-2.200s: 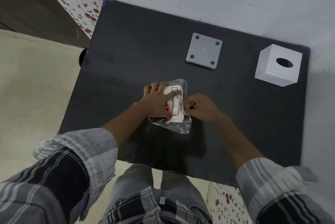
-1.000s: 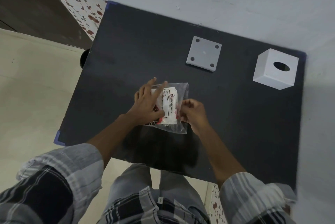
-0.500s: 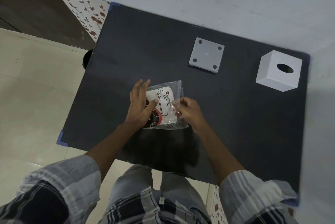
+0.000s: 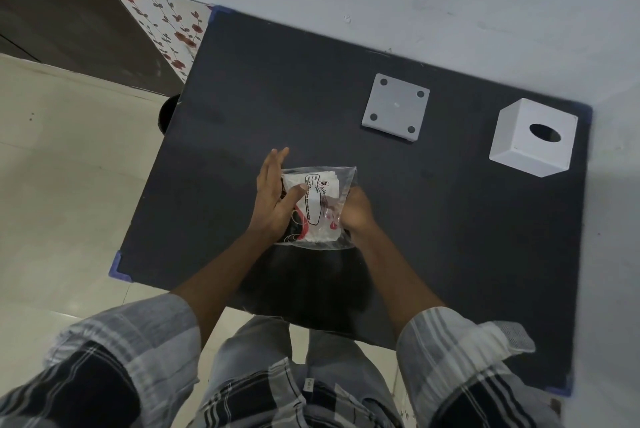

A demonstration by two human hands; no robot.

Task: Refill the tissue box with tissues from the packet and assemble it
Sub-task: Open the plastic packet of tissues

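Observation:
A clear plastic tissue packet (image 4: pixel 320 205) with white tissues and red print is held just above the middle of the black table (image 4: pixel 242 88). My left hand (image 4: pixel 272 197) clasps its left side, fingers extended, thumb pressing on the front. My right hand (image 4: pixel 355 214) grips its right edge, fingers partly hidden behind the plastic. The white cube tissue box cover (image 4: pixel 533 136) with an oval hole on top stands at the far right. Its flat grey square base (image 4: pixel 396 107), with four round corner pads, lies at the back centre.
A pale wall runs behind and to the right of the table. Blue corner guards (image 4: pixel 119 266) mark the table corners. A floral panel (image 4: pixel 166 23) and dark furniture (image 4: pixel 62 15) stand at the back left. Tiled floor lies to the left.
Both hands have lifted and turned the packet more upright. My left hand has shifted from lying over the top to clasping its left side. The cover and base have not moved.

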